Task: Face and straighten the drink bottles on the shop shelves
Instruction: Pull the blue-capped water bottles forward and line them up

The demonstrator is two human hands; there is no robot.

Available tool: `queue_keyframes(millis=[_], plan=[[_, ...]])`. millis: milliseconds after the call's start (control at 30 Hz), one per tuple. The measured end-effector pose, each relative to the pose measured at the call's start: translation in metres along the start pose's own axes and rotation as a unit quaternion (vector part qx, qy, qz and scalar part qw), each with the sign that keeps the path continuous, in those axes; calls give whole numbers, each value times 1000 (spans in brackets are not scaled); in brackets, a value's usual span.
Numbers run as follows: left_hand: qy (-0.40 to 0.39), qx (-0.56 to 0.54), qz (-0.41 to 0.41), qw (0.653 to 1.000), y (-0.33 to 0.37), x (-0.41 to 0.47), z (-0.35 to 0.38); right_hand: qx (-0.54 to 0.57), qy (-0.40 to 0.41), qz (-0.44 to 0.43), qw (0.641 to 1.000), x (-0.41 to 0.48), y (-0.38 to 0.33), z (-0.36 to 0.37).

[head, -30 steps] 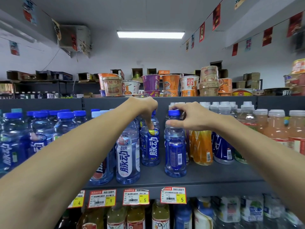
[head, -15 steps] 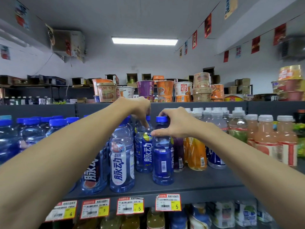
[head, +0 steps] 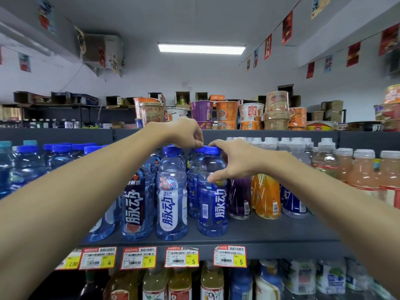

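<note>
A dark-blue-labelled drink bottle (head: 213,204) with a blue cap stands at the front of the grey shelf (head: 270,232). My right hand (head: 238,161) grips its neck and shoulder, thumb on the front, and its white lettering partly faces me. My left hand (head: 184,133) reaches over the row, with its fingertips pinched on the cap of a bottle (head: 193,187) standing just behind. To the left stand a white-labelled bottle (head: 171,198) and a dark-labelled bottle (head: 135,204), both facing out.
Purple, orange and blue bottles (head: 266,193) and peach drinks (head: 363,172) fill the shelf to the right. Blue-capped water bottles (head: 28,165) stand at left. Noodle cups (head: 225,113) sit on the shelf top. Price tags (head: 181,256) line the edge above a lower row of bottles.
The front blue bottle has turned under my right hand, from barcode forward to white lettering coming round. My left hand rose from the rear bottle's shoulder to its cap.
</note>
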State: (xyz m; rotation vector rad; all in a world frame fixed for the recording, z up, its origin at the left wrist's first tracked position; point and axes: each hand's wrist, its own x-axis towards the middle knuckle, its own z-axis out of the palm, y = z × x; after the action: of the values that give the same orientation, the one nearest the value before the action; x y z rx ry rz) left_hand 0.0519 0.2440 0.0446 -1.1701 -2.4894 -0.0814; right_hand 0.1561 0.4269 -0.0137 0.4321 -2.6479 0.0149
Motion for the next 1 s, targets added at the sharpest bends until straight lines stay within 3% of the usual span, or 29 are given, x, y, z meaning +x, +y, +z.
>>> queue_keyframes(millis=[133, 400, 1000], plan=[[-14, -4, 8, 1000, 2, -5, 0, -19, 37, -14, 999, 5, -12, 14], [-37, 8, -14, 999, 10, 0, 0, 44, -23, 13, 999, 0, -18, 14], [-58, -69, -50, 995, 6, 2, -1, 92, -11, 9, 996, -4, -22, 12]])
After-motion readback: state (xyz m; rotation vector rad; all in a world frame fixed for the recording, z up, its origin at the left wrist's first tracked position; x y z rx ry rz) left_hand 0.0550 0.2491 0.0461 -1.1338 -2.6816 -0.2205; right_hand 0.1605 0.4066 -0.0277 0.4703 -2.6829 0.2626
